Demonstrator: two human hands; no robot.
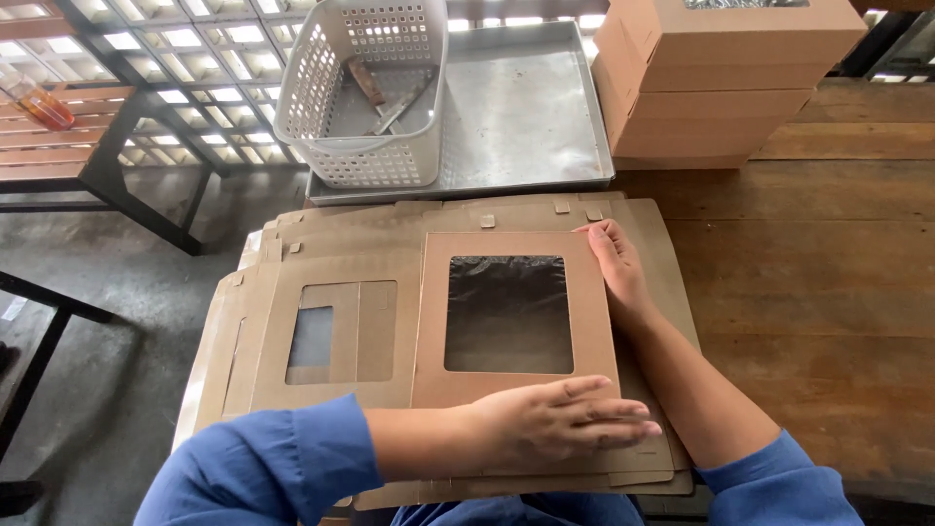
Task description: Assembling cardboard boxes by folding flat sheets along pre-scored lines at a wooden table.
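At centre frame we see a brown cardboard window panel (516, 317) lying flat on a stack of flattened box blanks (321, 292) at the edge of a wooden table (818, 282). We find the left hand (555, 421) pressed flat on the panel's lower edge, fingers together and extended, gripping nothing. We see the right hand (614, 268) resting open against the panel's right edge, fingertips at its upper corner. At upper centre sits a grey metal tray (526, 117) holding a white plastic basket (365, 93); folded cardboard boxes (721, 78) stand stacked at upper right.
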